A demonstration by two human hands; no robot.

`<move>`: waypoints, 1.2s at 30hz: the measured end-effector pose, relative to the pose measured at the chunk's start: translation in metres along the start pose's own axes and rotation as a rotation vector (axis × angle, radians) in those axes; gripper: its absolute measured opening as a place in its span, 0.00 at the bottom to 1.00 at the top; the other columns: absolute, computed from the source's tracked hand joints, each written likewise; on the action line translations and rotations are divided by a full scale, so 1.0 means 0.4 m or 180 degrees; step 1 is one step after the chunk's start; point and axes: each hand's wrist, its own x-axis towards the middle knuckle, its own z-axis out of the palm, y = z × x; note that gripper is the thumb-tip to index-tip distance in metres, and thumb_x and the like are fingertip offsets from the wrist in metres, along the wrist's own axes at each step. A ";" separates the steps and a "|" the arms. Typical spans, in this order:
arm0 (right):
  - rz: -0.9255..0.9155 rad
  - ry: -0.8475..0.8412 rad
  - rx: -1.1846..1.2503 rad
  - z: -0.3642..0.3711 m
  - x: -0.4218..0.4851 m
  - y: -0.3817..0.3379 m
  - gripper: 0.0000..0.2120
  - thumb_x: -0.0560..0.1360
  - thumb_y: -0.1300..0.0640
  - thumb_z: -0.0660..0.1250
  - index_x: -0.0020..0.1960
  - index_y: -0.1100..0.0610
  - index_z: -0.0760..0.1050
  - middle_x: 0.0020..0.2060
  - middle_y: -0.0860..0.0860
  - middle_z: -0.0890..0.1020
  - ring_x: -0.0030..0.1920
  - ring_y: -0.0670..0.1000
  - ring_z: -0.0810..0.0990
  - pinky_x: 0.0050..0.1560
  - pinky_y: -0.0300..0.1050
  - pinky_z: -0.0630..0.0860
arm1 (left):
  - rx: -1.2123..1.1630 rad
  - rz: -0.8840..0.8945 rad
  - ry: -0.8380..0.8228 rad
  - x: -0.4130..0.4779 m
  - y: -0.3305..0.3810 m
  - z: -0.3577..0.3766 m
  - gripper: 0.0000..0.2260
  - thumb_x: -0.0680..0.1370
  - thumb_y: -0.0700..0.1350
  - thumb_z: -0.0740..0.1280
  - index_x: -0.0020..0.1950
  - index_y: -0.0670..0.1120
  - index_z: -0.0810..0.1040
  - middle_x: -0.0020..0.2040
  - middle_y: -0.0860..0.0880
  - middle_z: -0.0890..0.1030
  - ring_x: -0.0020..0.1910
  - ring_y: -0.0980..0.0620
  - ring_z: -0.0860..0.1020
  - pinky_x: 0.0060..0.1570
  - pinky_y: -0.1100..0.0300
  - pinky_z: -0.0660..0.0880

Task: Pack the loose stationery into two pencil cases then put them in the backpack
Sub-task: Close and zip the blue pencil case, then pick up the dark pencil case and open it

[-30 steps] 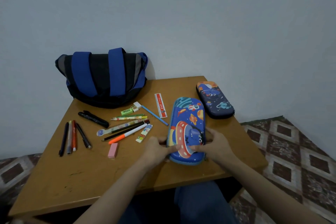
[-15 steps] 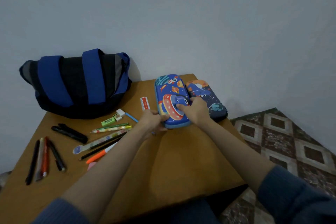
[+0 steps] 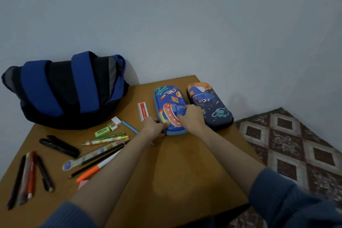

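Containers:
- Light-blue pencil case, space print with a flying saucer. It lies flat on the desk toward the far right corner, long axis pointing away from the person. Lid down; contents not visible.
- Dark navy pencil case, planet print. It lies just beside the first on its right, roughly parallel, a narrow gap between them. Also closed; contents not visible.
- Blue-and-black backpack sits at the far left against the wall, straps facing up. Cannot tell whether it is open.

Hands:
- Left hand grips the near left corner of the light-blue pencil case, fingers curled on its edge.
- Right hand grips the same case from the right, bent fingers over the raised saucer on the lid.

Loose stationery, all outside the cases, left of centre:
- red short ruler, touching or nearly touching the light-blue case's left side
- white erasers
- green eraser
- blue pencil, partly under the left forearm
- patterned pencils
- patterned long ruler
- orange-tipped marker
- pink eraser
- two black pens
- four pens fanned out near the left edge

Edges and room:
- The navy case's near right corner sits at the desk's right edge.
- Bare wood lies between and under the forearms, running to the near edge.
- Patterned floor tiles show beyond the right edge.
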 end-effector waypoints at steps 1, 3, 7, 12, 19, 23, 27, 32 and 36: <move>-0.0014 -0.0023 -0.0016 -0.001 0.000 0.002 0.17 0.75 0.55 0.67 0.59 0.64 0.74 0.56 0.58 0.80 0.56 0.55 0.79 0.52 0.47 0.78 | 0.0090 0.0073 0.0044 0.002 -0.003 0.000 0.18 0.76 0.45 0.68 0.62 0.38 0.71 0.60 0.41 0.77 0.53 0.48 0.79 0.53 0.55 0.78; -0.0046 -0.0005 -0.0029 -0.010 -0.006 0.003 0.16 0.75 0.55 0.68 0.58 0.64 0.74 0.55 0.58 0.80 0.55 0.54 0.79 0.50 0.47 0.79 | 0.0274 0.0202 0.0133 -0.004 -0.007 -0.003 0.19 0.76 0.46 0.68 0.62 0.38 0.71 0.59 0.42 0.77 0.49 0.51 0.78 0.55 0.53 0.77; -0.0274 0.0290 -0.0099 -0.061 -0.007 0.010 0.10 0.74 0.60 0.66 0.52 0.65 0.77 0.48 0.59 0.81 0.50 0.57 0.80 0.46 0.49 0.78 | 0.0724 0.0535 0.0252 -0.029 -0.016 -0.017 0.20 0.76 0.47 0.67 0.65 0.41 0.72 0.61 0.44 0.76 0.59 0.50 0.75 0.56 0.55 0.76; 0.0044 0.0336 -0.1121 -0.121 0.004 0.049 0.14 0.72 0.53 0.68 0.53 0.60 0.72 0.58 0.61 0.74 0.63 0.61 0.69 0.54 0.50 0.73 | 0.1102 0.0822 0.0357 -0.087 -0.054 -0.045 0.20 0.77 0.47 0.67 0.67 0.43 0.71 0.64 0.45 0.74 0.61 0.48 0.73 0.56 0.55 0.73; 0.1060 0.0080 -0.0457 -0.122 -0.014 0.154 0.51 0.59 0.34 0.71 0.71 0.61 0.57 0.65 0.60 0.68 0.65 0.61 0.67 0.63 0.54 0.66 | 0.1157 0.0859 0.0502 -0.155 -0.094 -0.084 0.19 0.77 0.46 0.67 0.67 0.44 0.72 0.65 0.43 0.74 0.62 0.46 0.73 0.56 0.55 0.72; 0.1109 0.0082 -0.0478 -0.133 -0.047 0.153 0.50 0.59 0.30 0.68 0.68 0.62 0.63 0.62 0.59 0.70 0.62 0.59 0.68 0.57 0.50 0.68 | 0.1092 0.0851 0.0486 -0.183 -0.098 -0.089 0.18 0.77 0.46 0.67 0.66 0.44 0.72 0.64 0.43 0.74 0.62 0.46 0.72 0.58 0.54 0.72; 0.1243 0.0308 0.0262 -0.164 -0.097 0.136 0.47 0.62 0.31 0.68 0.68 0.62 0.64 0.64 0.59 0.70 0.65 0.60 0.67 0.60 0.50 0.68 | 0.0965 0.0853 0.0454 -0.207 -0.086 -0.079 0.17 0.77 0.47 0.66 0.64 0.42 0.74 0.61 0.44 0.76 0.58 0.49 0.74 0.53 0.59 0.70; 0.0665 0.1012 0.0324 -0.160 -0.222 0.071 0.43 0.62 0.37 0.73 0.64 0.64 0.64 0.60 0.59 0.70 0.62 0.59 0.68 0.61 0.52 0.69 | 0.0332 0.0817 0.0172 -0.240 -0.070 -0.050 0.17 0.79 0.51 0.61 0.62 0.42 0.74 0.54 0.45 0.79 0.50 0.49 0.78 0.54 0.53 0.76; 0.0267 0.0966 0.0165 -0.130 -0.301 0.006 0.45 0.61 0.36 0.73 0.65 0.62 0.63 0.59 0.56 0.71 0.62 0.57 0.68 0.63 0.47 0.65 | -0.0344 0.0753 -0.0097 -0.278 -0.047 -0.036 0.20 0.80 0.55 0.58 0.62 0.42 0.73 0.53 0.47 0.79 0.52 0.48 0.78 0.53 0.54 0.75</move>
